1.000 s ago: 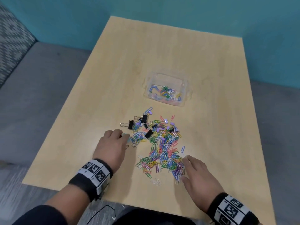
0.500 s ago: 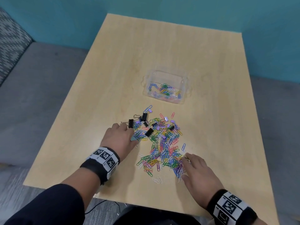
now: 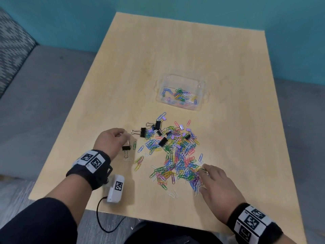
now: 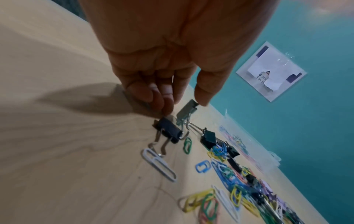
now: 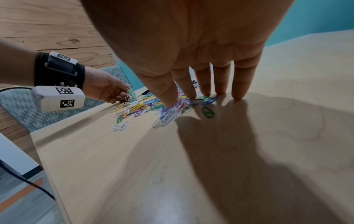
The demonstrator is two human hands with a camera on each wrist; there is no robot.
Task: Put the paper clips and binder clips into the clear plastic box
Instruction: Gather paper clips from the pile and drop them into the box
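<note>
A clear plastic box [image 3: 202, 88] stands past the middle of the wooden table [image 3: 158, 50] with several coloured paper clips in it. Nearer me lies a spread pile of coloured paper clips [image 3: 177, 155], with black binder clips [image 3: 143, 132] along its far left side. My left hand [image 3: 127, 138], at the pile's left edge, pinches the wire handle of a black binder clip [image 3: 126, 148] [image 4: 168, 131], which dangles just above the table. A pale binder clip [image 4: 186, 111] sits under its thumb. My right hand [image 3: 204, 178] rests with straight fingers [image 5: 237, 84] on the pile's near right edge.
A teal wall rises behind the table, with a white sign [image 4: 272, 71] on it. Grey upholstery [image 3: 35, 103] lies left of the table and a patterned cushion [image 3: 12, 50] sits at the far left. The table's near edge [image 3: 140, 218] runs just behind my wrists.
My left hand has taken a black binder clip from the pile's left edge and lifted it by its handle. My right hand has stayed at the pile's near right edge.
</note>
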